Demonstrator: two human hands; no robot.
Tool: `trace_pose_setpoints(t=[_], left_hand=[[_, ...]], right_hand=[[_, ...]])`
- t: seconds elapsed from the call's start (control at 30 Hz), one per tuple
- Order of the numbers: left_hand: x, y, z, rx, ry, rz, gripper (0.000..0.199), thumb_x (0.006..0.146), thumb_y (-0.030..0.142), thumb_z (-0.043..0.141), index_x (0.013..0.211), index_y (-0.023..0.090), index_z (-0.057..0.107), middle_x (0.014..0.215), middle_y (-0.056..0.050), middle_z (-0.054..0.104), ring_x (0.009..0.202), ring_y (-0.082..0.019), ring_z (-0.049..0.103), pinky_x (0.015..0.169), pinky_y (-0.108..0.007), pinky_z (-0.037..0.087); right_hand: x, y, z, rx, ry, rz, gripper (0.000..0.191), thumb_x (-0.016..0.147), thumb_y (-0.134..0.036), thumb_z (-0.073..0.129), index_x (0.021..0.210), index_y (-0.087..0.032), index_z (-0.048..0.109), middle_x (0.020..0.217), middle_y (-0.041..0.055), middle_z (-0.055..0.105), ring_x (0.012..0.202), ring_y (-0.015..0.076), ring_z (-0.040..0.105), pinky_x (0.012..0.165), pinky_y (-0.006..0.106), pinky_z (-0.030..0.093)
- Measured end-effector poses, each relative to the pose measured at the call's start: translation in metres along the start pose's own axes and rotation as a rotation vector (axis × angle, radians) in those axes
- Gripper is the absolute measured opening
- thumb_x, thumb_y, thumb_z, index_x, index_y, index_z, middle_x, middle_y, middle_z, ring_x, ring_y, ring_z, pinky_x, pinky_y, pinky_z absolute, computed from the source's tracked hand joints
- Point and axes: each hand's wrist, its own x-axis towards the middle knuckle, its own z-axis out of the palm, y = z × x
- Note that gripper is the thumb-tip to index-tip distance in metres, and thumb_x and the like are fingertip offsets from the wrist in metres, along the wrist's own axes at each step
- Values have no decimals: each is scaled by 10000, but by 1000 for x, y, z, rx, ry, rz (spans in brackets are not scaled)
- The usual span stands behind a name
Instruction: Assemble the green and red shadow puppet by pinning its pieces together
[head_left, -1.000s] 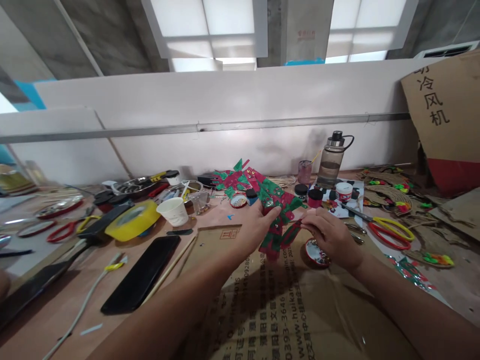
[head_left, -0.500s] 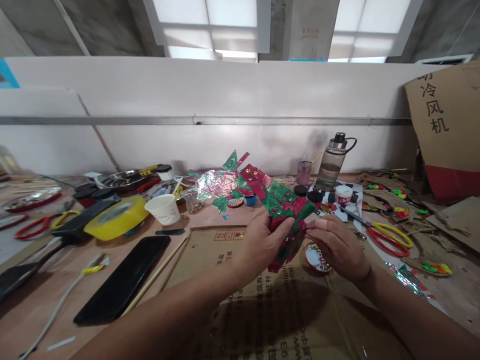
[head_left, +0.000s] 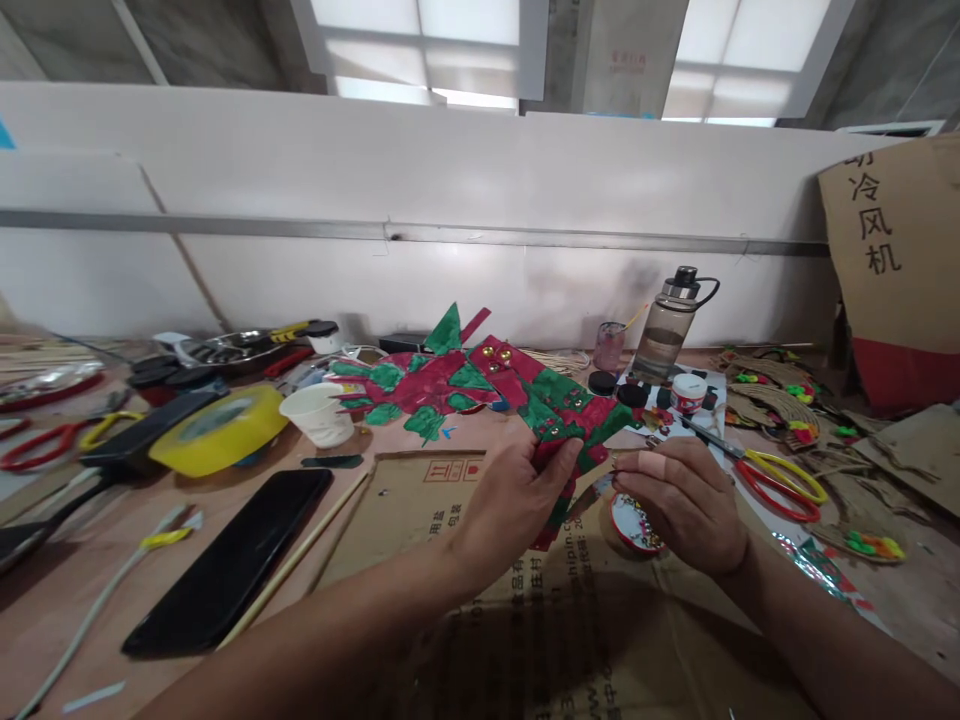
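Observation:
My left hand (head_left: 521, 490) is closed around a flat red and green painted cutout (head_left: 555, 385), with the thumb across its face. The cutout has jagged, leaf-like shapes at its left end, and small shiny gold and silver beads dot its surface. Close to its right edge, my right hand (head_left: 679, 500) has thumb and fingers pinched together. Whatever lies in that pinch is too small to make out. Just below the right fingertips, a small red-rimmed lid (head_left: 636, 522) of loose beads and sequins rests on a printed cardboard sheet (head_left: 409, 500).
To the left lie a black phone (head_left: 229, 565), a wooden stick (head_left: 296, 560), a yellow tape roll (head_left: 221, 430) and a white paper cup (head_left: 319, 415). On the right are scissors (head_left: 780, 485), a water bottle (head_left: 666, 325), a small white jar (head_left: 688, 393) and twine-covered pieces (head_left: 787, 390).
The cutout has tilted, so the glare on its left end is gone and the paint shows. My right fingertips have come slightly away from its edge. The view has shifted a little.

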Motion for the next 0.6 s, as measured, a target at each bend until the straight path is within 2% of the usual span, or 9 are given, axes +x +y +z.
trace_pose_setpoints(t=[0.1,0.27,0.4,0.6], left_hand=[[1,5,-2,46,23,-27,346,786,503,619,670,176,623,565,-9,591,458,-116,491,441,-227,380],[1,13,-7,-76,-4,-53,356,778,518,626,678,177,608,541,5,579,398,-103,461,398,-226,344],[1,9,-8,-142,-19,-40,360,775,518,638,656,181,595,524,5,558,439,-111,479,430,-220,376],[-1,4,-4,-295,-70,-41,284,718,465,714,687,186,663,591,-20,623,534,-147,547,495,-234,422]], right_hand=[[5,4,5,-1,2,-8,180,904,-121,561,1033,-216,642,965,60,734,891,180,628,742,342,510],[5,10,13,-6,-21,-26,203,890,-105,572,1033,-227,649,1055,62,728,951,192,633,795,369,508],[3,9,10,-12,-7,-26,235,883,-99,576,1065,-228,651,1028,64,736,920,196,633,791,374,501],[6,3,2,15,20,-8,270,892,-108,564,1106,-253,640,961,42,748,912,191,633,753,356,500]])
